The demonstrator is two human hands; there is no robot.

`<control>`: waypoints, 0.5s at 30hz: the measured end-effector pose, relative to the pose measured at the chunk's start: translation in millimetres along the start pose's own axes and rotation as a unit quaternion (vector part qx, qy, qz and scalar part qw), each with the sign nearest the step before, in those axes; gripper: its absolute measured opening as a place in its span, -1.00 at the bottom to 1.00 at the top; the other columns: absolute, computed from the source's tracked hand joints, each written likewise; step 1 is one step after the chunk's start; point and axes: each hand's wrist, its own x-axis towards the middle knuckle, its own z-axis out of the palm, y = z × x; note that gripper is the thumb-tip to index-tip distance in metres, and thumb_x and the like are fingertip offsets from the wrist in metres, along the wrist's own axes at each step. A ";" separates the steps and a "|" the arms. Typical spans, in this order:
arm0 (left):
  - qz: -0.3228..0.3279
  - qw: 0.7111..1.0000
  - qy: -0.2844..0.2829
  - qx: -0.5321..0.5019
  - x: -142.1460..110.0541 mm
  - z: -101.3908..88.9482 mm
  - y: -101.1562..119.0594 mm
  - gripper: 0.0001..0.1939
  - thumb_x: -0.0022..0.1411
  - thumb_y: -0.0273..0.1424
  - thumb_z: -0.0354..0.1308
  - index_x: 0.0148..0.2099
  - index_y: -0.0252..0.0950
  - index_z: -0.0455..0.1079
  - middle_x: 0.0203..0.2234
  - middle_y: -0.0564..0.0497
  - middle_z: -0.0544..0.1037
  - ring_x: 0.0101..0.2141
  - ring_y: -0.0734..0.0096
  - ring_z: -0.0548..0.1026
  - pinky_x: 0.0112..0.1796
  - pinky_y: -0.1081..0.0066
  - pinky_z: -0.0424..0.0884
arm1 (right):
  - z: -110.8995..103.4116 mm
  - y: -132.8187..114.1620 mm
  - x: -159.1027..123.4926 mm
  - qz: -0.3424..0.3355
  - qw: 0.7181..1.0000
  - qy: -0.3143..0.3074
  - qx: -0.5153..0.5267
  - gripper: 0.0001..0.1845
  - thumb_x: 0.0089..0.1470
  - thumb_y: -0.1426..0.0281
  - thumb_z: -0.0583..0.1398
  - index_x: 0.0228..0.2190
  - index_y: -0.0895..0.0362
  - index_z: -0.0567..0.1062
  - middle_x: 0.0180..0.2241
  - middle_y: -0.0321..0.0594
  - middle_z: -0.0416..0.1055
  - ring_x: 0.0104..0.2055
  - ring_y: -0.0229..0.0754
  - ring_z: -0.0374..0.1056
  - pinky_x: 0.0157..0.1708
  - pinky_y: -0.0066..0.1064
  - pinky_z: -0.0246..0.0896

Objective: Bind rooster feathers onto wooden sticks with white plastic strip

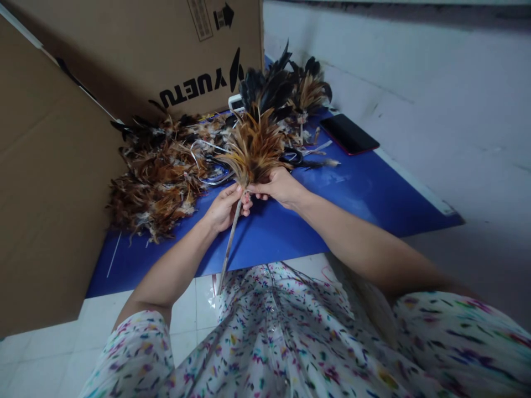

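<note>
A feather duster (255, 141) with brown and black feathers is held up over the blue tabletop (282, 235). Its thin stick (230, 243) slants down toward my body. My left hand (226, 209) is closed around the stick just below the feathers, with the thumb on top. At the base of the feathers, my right hand (282, 187) pinches from the right side; whether it grips a loose feather or the bound ones is hidden. A large pile of loose feathers (153, 182) lies left of my hands.
Behind the duster lies another feather bundle (309, 91). A dark phone (350, 134) rests near the table's right edge, by the wall (435, 110). Black-handled scissors (293, 156) and a clear strip (199, 160) are near the duster. Cardboard boxes (136, 61) stand at the back and left.
</note>
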 end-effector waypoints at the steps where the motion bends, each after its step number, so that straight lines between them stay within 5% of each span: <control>1: 0.000 1.000 0.000 0.002 0.0 0.4 -0.1 -0.76 0.17 -0.33 0.29 -0.38 -0.35 0.34 -0.60 0.09 0.38 -0.59 0.55 0.36 -0.60 0.54 0.33 | 0.3 -0.2 -0.3 -0.002 1.000 0.001 0.000 -0.54 -0.37 0.15 0.50 -0.56 0.21 0.49 -0.62 -0.29 0.39 -0.59 -0.36 0.22 -0.64 -0.47 0.06; 15: 0.019 0.998 0.015 0.063 2.2 1.0 -6.1 -0.63 0.10 -0.15 0.34 -0.34 -0.34 0.32 -0.52 0.08 0.44 -0.59 0.54 0.41 -0.62 0.51 0.38 | 3.1 -0.1 -3.1 -0.004 1.000 0.008 -0.003 -0.57 -0.27 0.14 0.47 -0.47 0.17 0.49 -0.56 -0.24 0.44 -0.54 -0.30 0.26 -0.61 -0.45 0.00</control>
